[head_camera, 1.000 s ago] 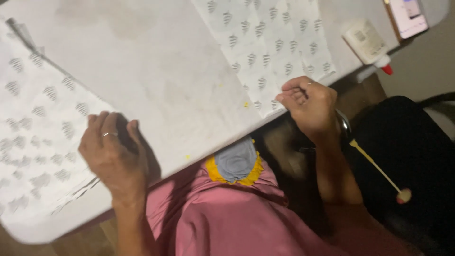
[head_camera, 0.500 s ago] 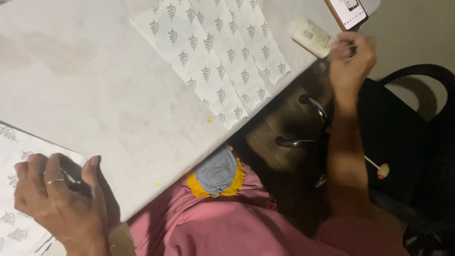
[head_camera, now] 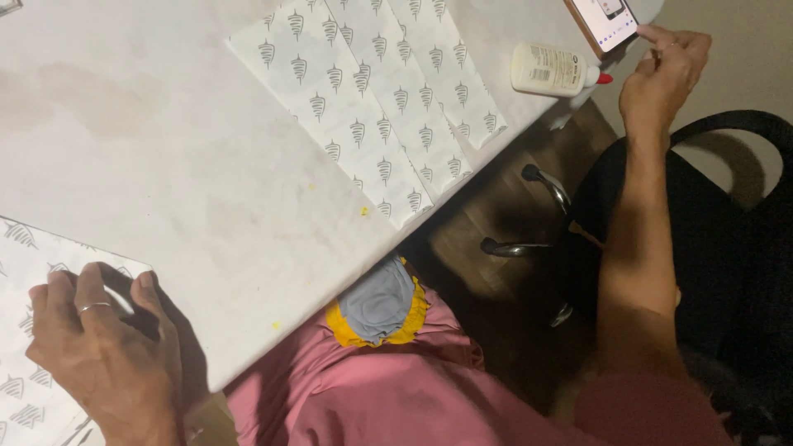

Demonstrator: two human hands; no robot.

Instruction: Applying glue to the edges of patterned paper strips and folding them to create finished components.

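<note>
At the lower left of the frame the person's left hand (head_camera: 103,355) lies on a sheet of patterned paper (head_camera: 21,330), fingers curled down and pressing it flat against the white table (head_camera: 165,149); it looks like a hold meant to keep the sheet from sliding. Whether anything is pinched under those fingers I cannot tell. A ring shows on one finger.

At the upper right the right hand (head_camera: 665,70) is lifted off the table edge, loosely closed with the forefinger stretched out so that its tip meets the corner of a phone (head_camera: 603,21) lying at the table's far corner. It grips nothing.

Just beside the phone a white glue bottle (head_camera: 552,69) lies on its side, its red cap pointing right toward the hand; the cap is on and how much is inside cannot be seen. Along the top centre, three more patterned strips (head_camera: 372,99) lie side by side, overlapping a little, well apart from the sheet under the left hand.

Below the table edge sit pink clothing and a black chair (head_camera: 743,206).
</note>
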